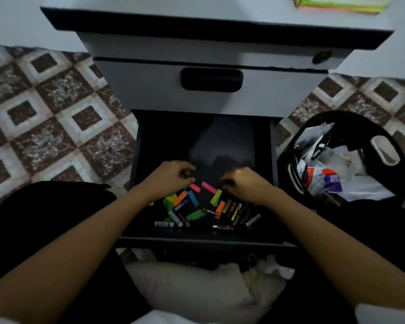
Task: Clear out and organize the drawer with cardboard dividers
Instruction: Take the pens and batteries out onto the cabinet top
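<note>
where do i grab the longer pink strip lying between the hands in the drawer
Probably its far, upper-left end. The pink strip lies flat and slanted on the drawer floor; that end has bare floor around it, while the near end lies close to a green strip. Come from above on the rear side and pinch up that short edge; the right hand is closest.

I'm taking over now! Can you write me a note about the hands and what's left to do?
Left hand: curled over the drawer; grip unclear.
Right hand: curled beside the strips; grip unclear.
Strips and batteries lie loose at the drawer's front; its back is bare.
Basket on the right holds packets.
Left: empty the drawer, fit dividers; none in view.
</note>
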`<state>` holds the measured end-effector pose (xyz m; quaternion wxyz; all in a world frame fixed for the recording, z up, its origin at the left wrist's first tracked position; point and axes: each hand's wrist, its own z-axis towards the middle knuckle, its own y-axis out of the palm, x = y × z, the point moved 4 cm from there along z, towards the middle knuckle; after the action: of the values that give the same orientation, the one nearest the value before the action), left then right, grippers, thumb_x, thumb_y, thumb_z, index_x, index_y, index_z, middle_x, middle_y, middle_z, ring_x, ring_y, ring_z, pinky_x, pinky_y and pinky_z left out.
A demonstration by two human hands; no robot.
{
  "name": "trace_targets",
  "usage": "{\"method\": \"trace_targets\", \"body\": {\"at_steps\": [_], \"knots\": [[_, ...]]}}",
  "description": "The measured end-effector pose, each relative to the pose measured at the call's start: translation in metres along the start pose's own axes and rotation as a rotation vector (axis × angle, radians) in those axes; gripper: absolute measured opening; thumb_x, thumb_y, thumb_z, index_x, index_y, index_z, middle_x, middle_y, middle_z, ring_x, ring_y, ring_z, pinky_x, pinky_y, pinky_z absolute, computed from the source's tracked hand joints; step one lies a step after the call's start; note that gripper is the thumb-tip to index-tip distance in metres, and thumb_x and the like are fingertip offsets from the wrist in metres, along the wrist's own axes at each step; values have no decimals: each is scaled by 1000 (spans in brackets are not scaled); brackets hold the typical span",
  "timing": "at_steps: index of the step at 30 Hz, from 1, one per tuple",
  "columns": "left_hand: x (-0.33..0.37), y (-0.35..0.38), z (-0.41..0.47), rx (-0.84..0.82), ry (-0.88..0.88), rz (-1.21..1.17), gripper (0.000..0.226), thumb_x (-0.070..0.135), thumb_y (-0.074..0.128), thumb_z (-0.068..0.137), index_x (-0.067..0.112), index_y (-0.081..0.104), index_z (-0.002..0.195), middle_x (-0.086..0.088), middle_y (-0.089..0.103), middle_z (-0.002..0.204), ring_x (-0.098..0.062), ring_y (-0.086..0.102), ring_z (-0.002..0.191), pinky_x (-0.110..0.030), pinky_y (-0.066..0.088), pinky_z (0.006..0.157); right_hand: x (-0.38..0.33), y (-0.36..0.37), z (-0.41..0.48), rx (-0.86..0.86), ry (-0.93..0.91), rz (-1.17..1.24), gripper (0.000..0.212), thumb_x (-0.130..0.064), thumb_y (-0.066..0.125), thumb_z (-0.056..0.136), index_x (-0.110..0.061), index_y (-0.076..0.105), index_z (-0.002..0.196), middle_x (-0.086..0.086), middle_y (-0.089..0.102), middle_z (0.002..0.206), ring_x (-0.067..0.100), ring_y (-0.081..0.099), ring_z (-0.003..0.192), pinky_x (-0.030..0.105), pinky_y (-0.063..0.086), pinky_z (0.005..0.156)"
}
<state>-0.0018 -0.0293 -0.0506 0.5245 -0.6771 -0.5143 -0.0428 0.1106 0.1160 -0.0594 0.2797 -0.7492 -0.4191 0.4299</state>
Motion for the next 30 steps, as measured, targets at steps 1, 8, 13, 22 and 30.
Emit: {"method": "trace_targets", "body": {"at_steps": [1,8,13,22,30], "knots": [[-2,5,3,-26,-7,6,41,23,61,89,12,56,128,-6,63,117,-12,58,100,-16,41,82,4,2,2,-7,16,-4,26,-19,54,91,-12,66,113,9,64,116,25,59,108,37,47,92],[-6,24,15,-78,13,60,41,20,62,88,11,57,128,-6,62,120,-14,59,106,-15,39,81,5,27,14,-139,7,-45,24,-17,53,91,-14,67,110,9,66,111,23,62,100,34,51,82],[-14,36,15,-148,46,133,36,19,59,90,10,59,124,-8,62,118,-17,59,102,-19,41,80,3,48,14,-218,-56,-299,22,-18,47,92,-11,65,103,12,64,105,29,61,96,30,41,67],[-32,35,9,-142,46,149,31,19,59,90,9,62,119,-8,63,117,-18,59,105,-27,47,88,11,57,10,-163,-151,-545,31,-19,43,95,-18,54,124,2,48,132,23,39,124,38,37,96],[-40,31,8,-167,43,162,22,16,60,89,8,66,109,-5,65,110,-17,60,103,-24,46,86,14,59,9,-162,-137,-537,33,-22,42,97,-16,49,128,5,48,130,26,45,121,38,40,94]]}}
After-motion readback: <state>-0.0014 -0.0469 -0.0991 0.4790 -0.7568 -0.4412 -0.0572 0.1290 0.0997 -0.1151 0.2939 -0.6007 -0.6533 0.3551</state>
